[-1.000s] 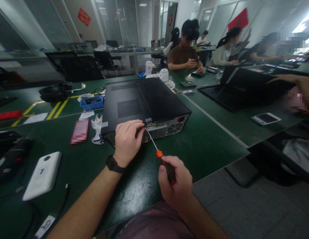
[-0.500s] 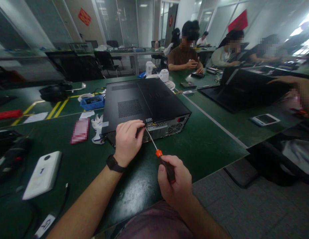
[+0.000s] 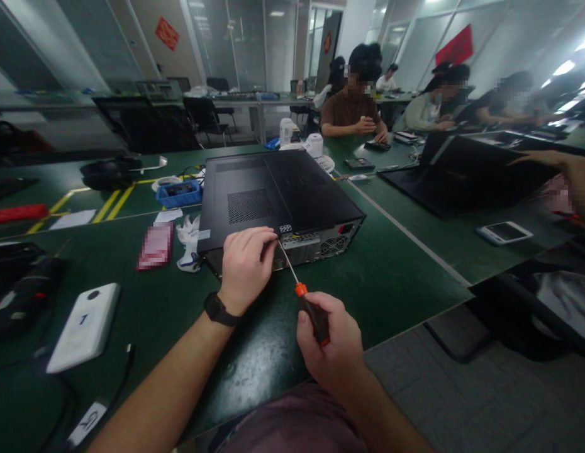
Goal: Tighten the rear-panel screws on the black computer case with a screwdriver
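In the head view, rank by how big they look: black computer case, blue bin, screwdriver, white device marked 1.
1. Black computer case
2. White device
3. Blue bin and screwdriver: unsure, the right hand partly hides the screwdriver.

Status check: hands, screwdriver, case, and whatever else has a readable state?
Case: lying flat, black cover on.
Screwdriver: tip at the case's rear edge, seating unclear.
Right hand: closed around the screwdriver handle.
Left hand: fingers bent at that edge, beside the tip; hold unclear.
Watch: strapped on, face dark.
Bin: open top, items inside.
Phone: lying flat, screen dark.
Cable: near plug unconnected.
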A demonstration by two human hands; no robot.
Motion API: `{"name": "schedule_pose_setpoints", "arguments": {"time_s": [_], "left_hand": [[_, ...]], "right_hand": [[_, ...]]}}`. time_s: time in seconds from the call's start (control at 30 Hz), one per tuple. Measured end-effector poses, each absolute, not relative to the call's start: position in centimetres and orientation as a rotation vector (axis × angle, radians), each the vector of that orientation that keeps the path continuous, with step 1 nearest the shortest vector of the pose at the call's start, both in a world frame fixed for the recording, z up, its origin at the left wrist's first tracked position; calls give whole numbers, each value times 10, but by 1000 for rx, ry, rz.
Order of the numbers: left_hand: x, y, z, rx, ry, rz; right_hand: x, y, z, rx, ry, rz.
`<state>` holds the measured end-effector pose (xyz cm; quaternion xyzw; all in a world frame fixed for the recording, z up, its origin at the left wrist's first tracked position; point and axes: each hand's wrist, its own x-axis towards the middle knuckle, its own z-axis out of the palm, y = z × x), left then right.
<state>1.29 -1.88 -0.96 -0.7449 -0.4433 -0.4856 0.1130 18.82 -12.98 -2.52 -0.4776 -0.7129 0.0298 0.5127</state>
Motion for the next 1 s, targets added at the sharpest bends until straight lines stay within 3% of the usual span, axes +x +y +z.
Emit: {"name": "schedule_pose_setpoints", "arguments": {"time_s": [0.2,0.43,0.83,1.0], "left_hand": [[10,-23,-1,-2260,-1363,-1400],[-3,-25,15,-2288,-1400,-1282],[-6,-18,7,-2309,-1420,-1148],[-7,-17,5,-2304,-1438,-1149]], "right_hand": [[187,-131,-24,-1227,-1659,128],[185,-129,-24,-1168,-1621,-36],[185,-136,-31,-1262,-1584,-58],[188,-138,-31,-1241,-1613,109]]}}
